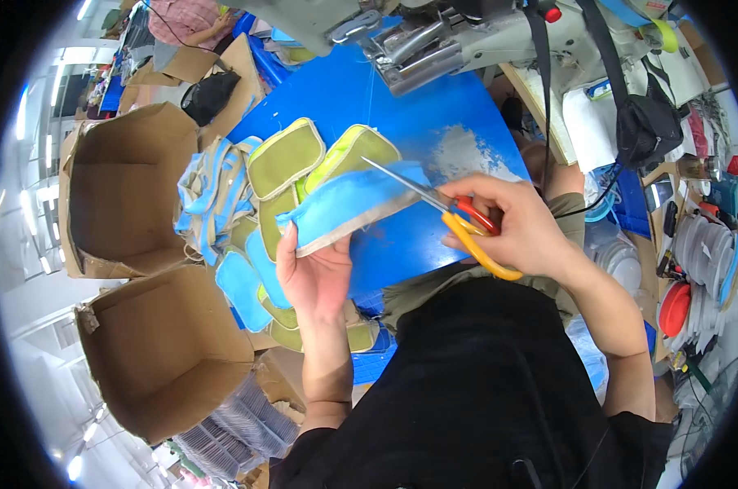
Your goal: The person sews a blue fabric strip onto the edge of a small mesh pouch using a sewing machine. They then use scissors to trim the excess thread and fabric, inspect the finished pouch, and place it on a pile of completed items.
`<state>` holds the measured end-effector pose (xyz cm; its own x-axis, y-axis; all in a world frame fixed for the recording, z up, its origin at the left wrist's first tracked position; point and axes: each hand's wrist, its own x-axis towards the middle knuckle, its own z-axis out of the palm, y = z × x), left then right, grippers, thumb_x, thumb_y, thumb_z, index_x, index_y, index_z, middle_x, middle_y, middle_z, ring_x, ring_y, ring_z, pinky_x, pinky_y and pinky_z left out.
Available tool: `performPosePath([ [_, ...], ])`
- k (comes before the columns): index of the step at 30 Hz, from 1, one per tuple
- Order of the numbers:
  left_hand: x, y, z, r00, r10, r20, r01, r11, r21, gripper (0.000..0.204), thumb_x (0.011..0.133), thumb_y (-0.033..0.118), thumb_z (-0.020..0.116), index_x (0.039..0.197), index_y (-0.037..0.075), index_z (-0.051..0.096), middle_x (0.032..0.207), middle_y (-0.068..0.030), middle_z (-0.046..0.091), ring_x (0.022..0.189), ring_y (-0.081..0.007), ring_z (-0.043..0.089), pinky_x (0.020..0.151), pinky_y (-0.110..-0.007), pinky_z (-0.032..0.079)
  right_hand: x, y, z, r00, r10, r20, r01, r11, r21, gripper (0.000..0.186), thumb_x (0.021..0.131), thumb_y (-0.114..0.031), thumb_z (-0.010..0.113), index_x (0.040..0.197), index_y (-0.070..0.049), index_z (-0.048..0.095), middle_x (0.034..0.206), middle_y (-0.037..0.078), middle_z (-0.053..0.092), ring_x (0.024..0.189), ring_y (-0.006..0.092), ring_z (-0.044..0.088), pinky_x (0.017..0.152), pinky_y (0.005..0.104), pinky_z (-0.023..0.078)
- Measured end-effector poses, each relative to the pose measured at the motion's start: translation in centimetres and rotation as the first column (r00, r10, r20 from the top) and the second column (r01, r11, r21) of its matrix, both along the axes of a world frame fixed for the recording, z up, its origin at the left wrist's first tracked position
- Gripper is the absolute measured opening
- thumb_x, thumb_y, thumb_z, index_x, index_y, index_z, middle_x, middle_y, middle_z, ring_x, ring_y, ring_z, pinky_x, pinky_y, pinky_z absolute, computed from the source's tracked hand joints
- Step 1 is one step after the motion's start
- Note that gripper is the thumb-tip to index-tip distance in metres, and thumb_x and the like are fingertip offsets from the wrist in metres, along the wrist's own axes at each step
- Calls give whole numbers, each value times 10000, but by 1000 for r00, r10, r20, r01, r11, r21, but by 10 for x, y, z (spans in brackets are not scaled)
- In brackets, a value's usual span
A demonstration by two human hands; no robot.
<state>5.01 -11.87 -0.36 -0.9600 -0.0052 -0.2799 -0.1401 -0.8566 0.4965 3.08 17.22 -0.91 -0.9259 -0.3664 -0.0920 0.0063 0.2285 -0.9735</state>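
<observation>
My left hand pinches one end of a blue fabric piece with a beige bound edge, holding it up over the blue table. In my right hand is a pair of scissors with orange and red handles. Their blades point up and left, crossing close to the right end of the blue piece; I cannot tell whether they touch it. Behind it lie olive-green fabric pieces with pale bound edges, one showing a bright lime side. More blue pieces lie left of my left wrist.
A sewing machine stands at the table's far side. On the blue table, a bundle of blue and beige strips lies at the left. Two open cardboard boxes stand further left. A black pouch hangs at the right.
</observation>
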Motion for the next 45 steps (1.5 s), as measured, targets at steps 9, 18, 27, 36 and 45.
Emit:
performPosePath([
  [9, -1, -29, -7, 996, -72, -60, 87, 943, 320, 308, 1008, 212, 565, 1242, 30, 650, 1274, -134, 698, 1194, -281, 670, 1044, -486, 538, 28, 14, -53, 978, -204, 40, 192, 960, 203, 467, 846, -121, 824, 1271, -98, 631, 738, 79, 602, 632, 132, 581, 640, 296, 480],
  [18, 1, -18, 1, 997, -73, 8, 62, 893, 446, 267, 1013, 173, 535, 1172, -11, 646, 1189, -155, 711, 1086, -270, 710, 969, -490, 591, 25, 27, -91, 943, -28, -330, 202, 838, 507, 609, 768, -175, 844, 1328, -124, 610, 1193, 172, 633, 1033, 347, 647, 855, 413, 535],
  [27, 16, 50, 14, 991, -81, 105, 75, 995, 58, 345, 1031, 226, 550, 1274, -18, 579, 1269, -208, 658, 1157, -349, 671, 966, -455, 590, -11, -49, -23, 652, -259, -712, 302, 951, -69, 538, 687, 19, 732, 1210, -76, 652, 1197, 146, 654, 1074, 361, 647, 887, 453, 536],
  [36, 17, 59, -1, 728, -384, -568, -686, -417, -596, 563, 721, -19, 827, 1240, 100, 646, 1202, -134, 646, 1077, -320, 623, 846, -403, 543, 5, -46, -13, 699, -266, -664, 292, 953, -75, 415, 637, 69, 692, 1036, -44, 672, 1027, 102, 675, 868, 304, 689, 696, 378, 570],
  [45, 11, 48, -2, 822, -407, -398, -536, -316, -783, 325, 820, -72, 679, 1125, 4, 762, 982, -116, 674, 923, -266, 649, 857, -322, 509, 21, -38, -6, 769, -182, -613, 276, 959, 61, 411, 664, 33, 737, 1059, -78, 708, 943, 78, 654, 827, 283, 683, 675, 367, 559],
])
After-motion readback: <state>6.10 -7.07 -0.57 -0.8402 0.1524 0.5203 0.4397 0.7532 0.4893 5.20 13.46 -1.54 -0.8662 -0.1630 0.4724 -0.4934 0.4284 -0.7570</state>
